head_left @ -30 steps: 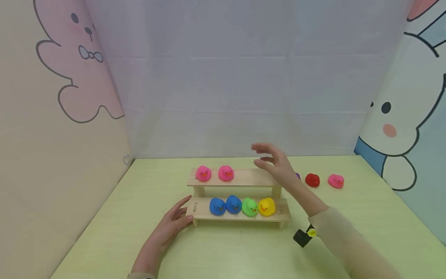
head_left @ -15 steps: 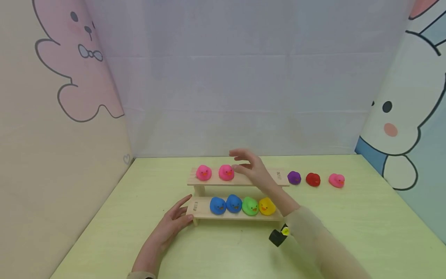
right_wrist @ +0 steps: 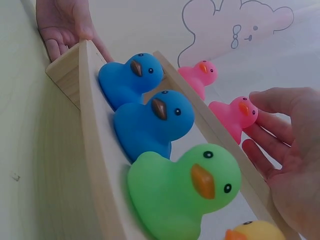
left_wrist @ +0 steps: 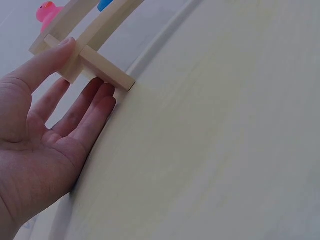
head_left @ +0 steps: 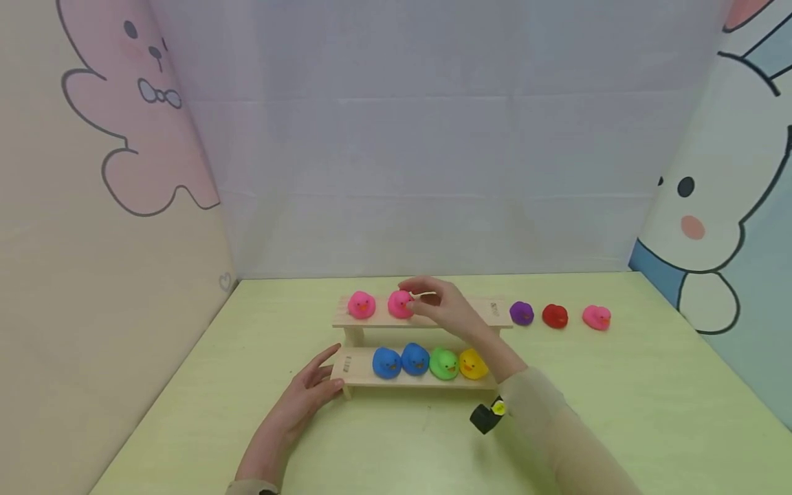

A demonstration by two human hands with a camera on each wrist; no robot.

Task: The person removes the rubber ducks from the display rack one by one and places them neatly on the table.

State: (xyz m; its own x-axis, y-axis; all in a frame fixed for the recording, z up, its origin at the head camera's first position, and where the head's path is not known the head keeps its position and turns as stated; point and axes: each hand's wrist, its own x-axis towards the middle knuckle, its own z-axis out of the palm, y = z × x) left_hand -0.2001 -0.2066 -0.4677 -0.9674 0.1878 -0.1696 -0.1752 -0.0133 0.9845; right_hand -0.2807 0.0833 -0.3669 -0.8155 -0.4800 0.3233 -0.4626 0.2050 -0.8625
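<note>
A two-tier wooden rack [head_left: 427,383] stands on the table. My left hand [head_left: 303,399] holds the lower tier's left end, thumb [left_wrist: 55,55] against the plank and fingers around the side by the leg. On the upper tier, my right hand [head_left: 448,311] has its thumb and fingers around the right-hand pink rubber duck [right_wrist: 232,117], which still sits on the board. Another pink duck [head_left: 361,304] sits to its left. The lower tier bears two blue ducks [head_left: 386,363], a green duck [head_left: 444,364] and a yellow duck [head_left: 473,364], partly covered by the right forearm in the head view.
To the right of the rack, a purple duck [head_left: 522,313], a red duck [head_left: 555,316] and a pink duck [head_left: 597,317] sit in a row on the table [head_left: 650,385]. A small black camera [head_left: 485,417] juts from the right wrist. Cloth-covered walls [head_left: 433,172] enclose the table's back and sides.
My right hand has moved left along the upper tier and closed around the right-hand pink duck. The purple duck has come into full view. My left hand stays at the rack's end.
</note>
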